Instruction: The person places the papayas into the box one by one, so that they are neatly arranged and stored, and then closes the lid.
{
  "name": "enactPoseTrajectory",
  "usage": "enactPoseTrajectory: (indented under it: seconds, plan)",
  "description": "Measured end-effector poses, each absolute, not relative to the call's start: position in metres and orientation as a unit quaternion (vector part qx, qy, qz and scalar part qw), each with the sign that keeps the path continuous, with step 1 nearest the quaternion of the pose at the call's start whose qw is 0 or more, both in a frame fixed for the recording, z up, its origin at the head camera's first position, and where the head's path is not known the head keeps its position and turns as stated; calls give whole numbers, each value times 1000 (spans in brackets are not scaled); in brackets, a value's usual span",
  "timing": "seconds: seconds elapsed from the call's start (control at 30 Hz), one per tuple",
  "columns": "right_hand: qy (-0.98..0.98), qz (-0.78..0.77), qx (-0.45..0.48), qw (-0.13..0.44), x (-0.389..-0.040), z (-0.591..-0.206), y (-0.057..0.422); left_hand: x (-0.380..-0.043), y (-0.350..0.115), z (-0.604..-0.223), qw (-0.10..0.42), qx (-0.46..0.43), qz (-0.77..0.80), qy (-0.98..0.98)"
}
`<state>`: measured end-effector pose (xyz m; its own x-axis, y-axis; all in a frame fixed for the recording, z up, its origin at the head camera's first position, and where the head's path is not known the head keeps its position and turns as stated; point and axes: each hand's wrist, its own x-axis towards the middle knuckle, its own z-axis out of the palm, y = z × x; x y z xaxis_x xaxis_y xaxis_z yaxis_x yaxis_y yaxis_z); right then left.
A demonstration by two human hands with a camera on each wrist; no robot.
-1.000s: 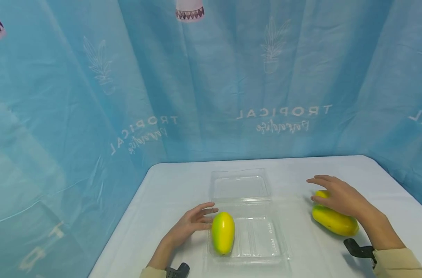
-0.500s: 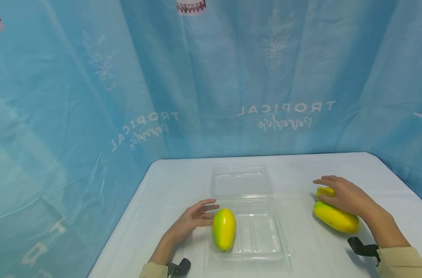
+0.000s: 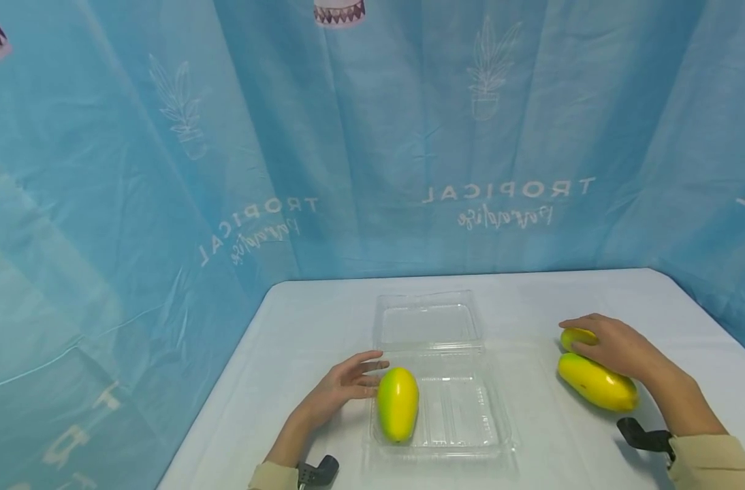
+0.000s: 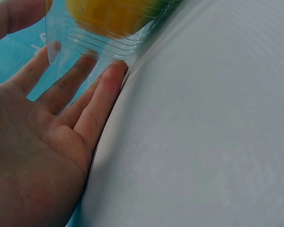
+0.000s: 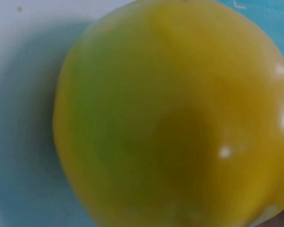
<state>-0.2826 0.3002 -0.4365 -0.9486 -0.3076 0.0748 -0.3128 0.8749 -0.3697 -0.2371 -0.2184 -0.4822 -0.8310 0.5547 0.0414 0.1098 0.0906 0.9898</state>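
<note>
A clear plastic clamshell box (image 3: 452,415) lies open on the white table, its lid folded back. Inside, along the left side, rests a yellow-green mango (image 3: 398,405). My left hand (image 3: 334,393) is beside that side; in the left wrist view its extended fingers (image 4: 106,94) touch the box wall. Farther right, my right hand (image 3: 620,348) has its fingers and thumb around a second mango (image 3: 576,337), mostly covered by the hand. A third mango (image 3: 598,384) lies just nearer, below the palm, and a mango (image 5: 170,118) nearly fills the right wrist view.
The white table (image 3: 311,320) has rounded far corners. Behind and on both sides hangs a blue printed curtain (image 3: 372,204). A stretch of tabletop lies between the box and the right-hand mangoes.
My right hand has lowered and closed around the far mango, which has turned to show more green. The left hand has stayed beside the box. The head view has tilted slightly.
</note>
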Motion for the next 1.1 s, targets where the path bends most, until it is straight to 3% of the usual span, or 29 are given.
enactPoseTrajectory:
  seconds: [1.1]
  plan:
    - [-970, 187, 153, 22, -283, -440, 305, -237, -218, -485, 159, 230, 632, 723]
